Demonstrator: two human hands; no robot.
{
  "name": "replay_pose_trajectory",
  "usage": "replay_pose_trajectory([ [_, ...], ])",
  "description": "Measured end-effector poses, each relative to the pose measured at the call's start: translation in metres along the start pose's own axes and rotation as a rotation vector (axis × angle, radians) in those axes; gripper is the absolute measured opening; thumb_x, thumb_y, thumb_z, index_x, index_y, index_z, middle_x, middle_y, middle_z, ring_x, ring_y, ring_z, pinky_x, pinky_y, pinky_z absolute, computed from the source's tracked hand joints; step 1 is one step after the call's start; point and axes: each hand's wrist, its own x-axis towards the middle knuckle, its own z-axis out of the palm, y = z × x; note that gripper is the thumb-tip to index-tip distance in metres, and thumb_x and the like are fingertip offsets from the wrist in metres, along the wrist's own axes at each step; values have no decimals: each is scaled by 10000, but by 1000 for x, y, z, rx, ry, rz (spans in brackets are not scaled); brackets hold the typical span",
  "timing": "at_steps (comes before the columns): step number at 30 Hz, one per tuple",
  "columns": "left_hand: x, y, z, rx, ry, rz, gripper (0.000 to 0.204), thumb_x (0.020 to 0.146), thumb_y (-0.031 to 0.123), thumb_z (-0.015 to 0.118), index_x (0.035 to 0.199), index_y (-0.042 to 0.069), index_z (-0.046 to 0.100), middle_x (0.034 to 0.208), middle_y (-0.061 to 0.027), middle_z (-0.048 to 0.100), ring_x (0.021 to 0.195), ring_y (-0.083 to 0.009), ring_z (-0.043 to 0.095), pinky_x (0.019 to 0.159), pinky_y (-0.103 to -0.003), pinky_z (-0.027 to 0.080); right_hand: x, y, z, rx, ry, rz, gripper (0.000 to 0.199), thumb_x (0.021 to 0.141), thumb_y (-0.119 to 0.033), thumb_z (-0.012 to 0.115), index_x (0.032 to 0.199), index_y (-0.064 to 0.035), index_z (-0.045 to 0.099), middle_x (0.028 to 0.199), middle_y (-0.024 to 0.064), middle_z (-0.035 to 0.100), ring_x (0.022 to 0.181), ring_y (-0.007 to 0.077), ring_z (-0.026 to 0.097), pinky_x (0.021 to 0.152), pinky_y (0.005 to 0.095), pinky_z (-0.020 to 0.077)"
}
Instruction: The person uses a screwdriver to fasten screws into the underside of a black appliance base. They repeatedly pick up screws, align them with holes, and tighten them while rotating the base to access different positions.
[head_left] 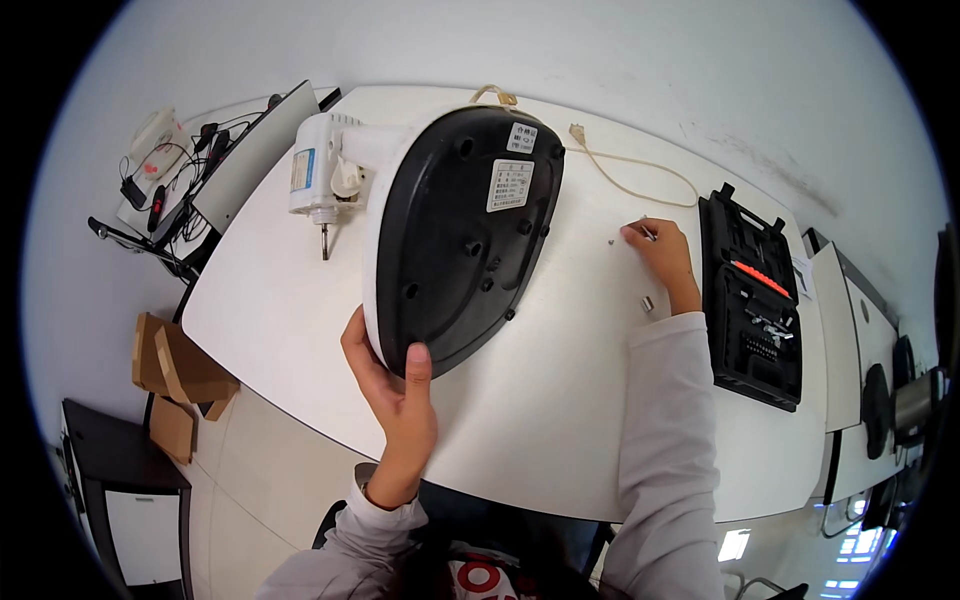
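A white appliance with a black oval base (450, 260) is tipped up so its underside faces me. It looks like a table fan without blades. Its white motor head (322, 165), with a bare metal shaft, is at the left. My left hand (398, 385) grips the base's near rim, thumb on the black underside. At the right, my right hand (662, 255) is low over the table, fingers pinched round a small metallic piece, too hidden to name. Beside its fingertips is a tiny screw-like part (611, 242). A short metal cylinder (647, 303) lies near the wrist.
An open black tool case (752, 360) with an orange-handled tool (762, 279) and bits is right of my arm. A pale cord with plug (640, 187) curves across the white table (540, 430) behind. Cardboard boxes (175, 370) are on the floor at left.
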Motion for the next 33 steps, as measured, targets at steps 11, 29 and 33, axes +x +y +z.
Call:
replay_pose_trajectory([
  [11, 1, -2, 3, -10, 6, -3, 627, 943, 291, 590, 1381, -46, 295, 1314, -136, 382, 1224, -209, 384, 1053, -338, 288, -14, -40, 12, -266, -18, -146, 110, 777, -203, 737, 837, -112, 714, 795, 29, 693, 814, 233, 649, 699, 341, 496],
  [29, 0, -2, 3, -49, -5, 40, 592, 949, 224, 592, 1387, -40, 293, 1325, -124, 401, 1217, -183, 399, 1044, -308, 294, -91, -196, -31, 507, -248, -607, 118, 763, -123, 752, 821, -45, 684, 761, 8, 693, 556, 94, 463, 505, 239, 348],
  [33, -1, -1, 0, 32, -10, 42, 585, 957, 276, 565, 1391, -29, 316, 1330, -117, 410, 1216, -183, 409, 1043, -301, 296, -92, -200, -34, 427, -256, -583, 116, 761, -107, 756, 815, -42, 675, 749, 13, 679, 607, 116, 558, 532, 243, 387],
])
